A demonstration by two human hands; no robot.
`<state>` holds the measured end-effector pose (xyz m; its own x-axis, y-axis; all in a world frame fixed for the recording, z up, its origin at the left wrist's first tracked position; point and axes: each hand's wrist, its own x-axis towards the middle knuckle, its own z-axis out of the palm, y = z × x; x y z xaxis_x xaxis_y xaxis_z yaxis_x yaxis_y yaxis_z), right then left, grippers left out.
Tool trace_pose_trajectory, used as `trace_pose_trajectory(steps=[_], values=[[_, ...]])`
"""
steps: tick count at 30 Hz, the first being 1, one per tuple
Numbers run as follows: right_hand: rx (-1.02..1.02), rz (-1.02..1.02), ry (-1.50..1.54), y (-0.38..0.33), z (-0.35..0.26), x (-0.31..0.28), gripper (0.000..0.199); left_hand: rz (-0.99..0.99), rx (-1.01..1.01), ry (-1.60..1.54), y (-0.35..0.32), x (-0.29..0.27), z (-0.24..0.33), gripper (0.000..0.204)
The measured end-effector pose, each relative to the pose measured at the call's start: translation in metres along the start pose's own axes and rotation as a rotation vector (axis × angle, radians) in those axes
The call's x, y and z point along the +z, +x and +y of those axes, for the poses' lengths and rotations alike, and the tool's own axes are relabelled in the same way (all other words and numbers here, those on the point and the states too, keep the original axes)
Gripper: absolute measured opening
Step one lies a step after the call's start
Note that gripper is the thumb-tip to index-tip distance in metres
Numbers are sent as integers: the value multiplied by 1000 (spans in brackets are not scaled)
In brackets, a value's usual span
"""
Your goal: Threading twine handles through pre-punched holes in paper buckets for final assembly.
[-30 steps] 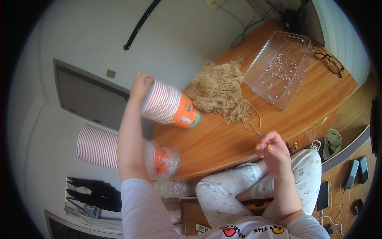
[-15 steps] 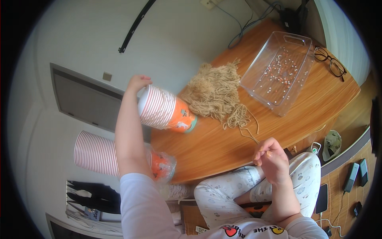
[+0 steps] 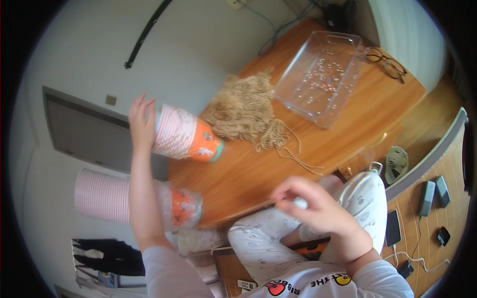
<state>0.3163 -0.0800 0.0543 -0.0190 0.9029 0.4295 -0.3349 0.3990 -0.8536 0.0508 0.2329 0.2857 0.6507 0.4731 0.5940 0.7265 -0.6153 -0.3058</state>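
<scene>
A stack of orange paper cups with pale rims lies tilted at the table's left edge, with what look like pale strands across the rims. Beside the stack's rim end, my left hand is raised with its fingers spread; whether it touches the rim cannot be made out. My right hand hovers over my lap with curled fingers, thumb near the fingertips, blurred by motion. Anything held in it is too small or hidden to name. A heap of tan yarn lies behind the cups, a loose strand trailing toward the front edge.
A clear plastic tray with small white and orange beads is at the back right, next to eyeglasses. A second cup stack in plastic wrap stands left, below my forearm. Phone and cables lie on the floor right.
My left hand has spread its fingers and lifted from the cups' rim. My right hand has moved left and turned. The whole view has shifted, so the tabletop things appear further left.
</scene>
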Motion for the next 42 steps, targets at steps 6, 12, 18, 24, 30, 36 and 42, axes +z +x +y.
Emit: trace_pose_trajectory(steps=[6,12,18,24,30,36,42], values=[[-558,-493,-766,10,-86,73,23,290,408,368,-110,-58,74,16],[-639,-1149,-1250,0,-162,137,21,583,688,686,-182,-124,45,9],[-567,-986,-1086,-15,-150,201,15,612,350,655,-186,-214,-7,24],[-613,-1254,-1116,-18,-174,243,17,514,111,844,-198,-284,-75,30],[-770,-1204,-1319,-62,-169,293,17,427,-214,683,-209,-295,-127,43],[-797,-1103,-1532,-33,-167,285,18,262,-425,434,-213,-302,-158,46],[-910,-988,-1730,-10,-160,294,20,201,-460,154,-209,-296,-146,42]])
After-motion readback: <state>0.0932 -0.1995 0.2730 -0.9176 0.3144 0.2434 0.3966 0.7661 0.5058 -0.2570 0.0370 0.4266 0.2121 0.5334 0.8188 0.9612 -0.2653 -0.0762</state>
